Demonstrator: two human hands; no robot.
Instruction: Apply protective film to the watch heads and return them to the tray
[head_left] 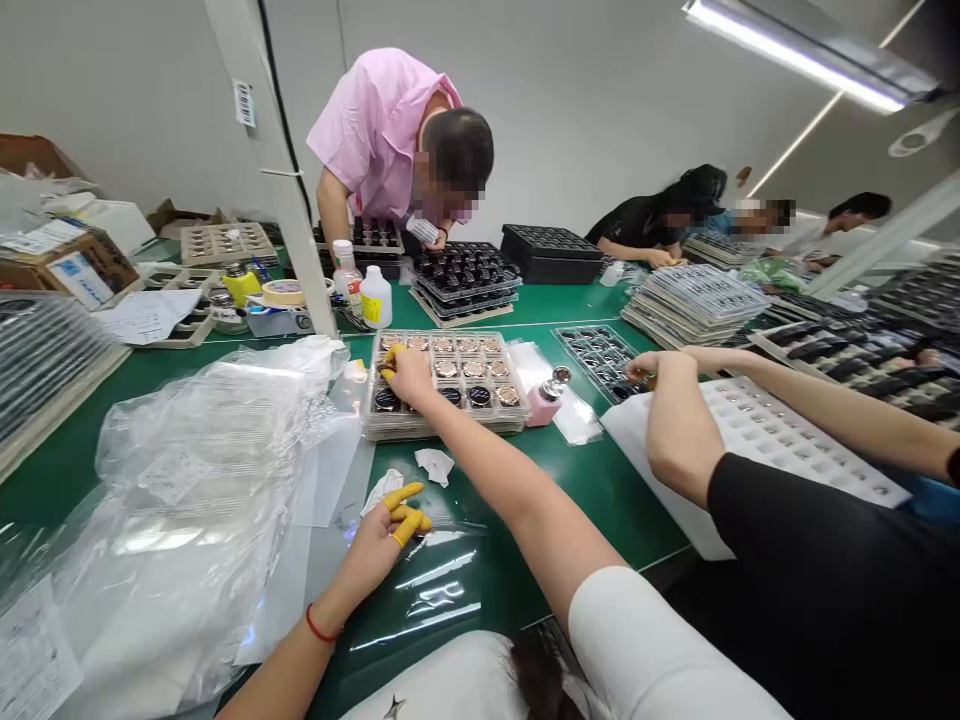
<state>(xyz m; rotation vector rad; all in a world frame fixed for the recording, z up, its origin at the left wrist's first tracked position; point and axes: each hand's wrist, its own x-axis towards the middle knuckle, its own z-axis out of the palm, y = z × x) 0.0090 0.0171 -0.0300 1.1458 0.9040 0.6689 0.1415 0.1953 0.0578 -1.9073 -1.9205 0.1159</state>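
**Two hands at a clear tray (442, 430) on the green desk (600, 480)**

A big clear plastic bag (187, 500) lies over the left part of the desk, and stacks of black trays (465, 280) stand at the upper middle of the frame. A person in a pink shirt (375, 130) leans over the far side of the desk. At the right, a co-worker's hands (651, 368) are above a white foam tray (780, 430), well apart from the person's own hands.

The clear tray sits in the middle of the frame, and inside it are rows of round metal pieces (474, 396), some copper coloured and some dark. The right hand (409, 378) reaches to the tray's left end. Its fingers (388, 358), covered with yellow finger cots, curl over the pieces, but I cannot tell if they have hold of one. The left hand (367, 560) rests lower, on a clear film (420, 590), with its yellow-covered fingers (405, 510) loosely spread and holding nothing. A pink dispenser bottle (541, 405) stands just beside the tray on the right, and a small white tissue (435, 465) lies below the tray.
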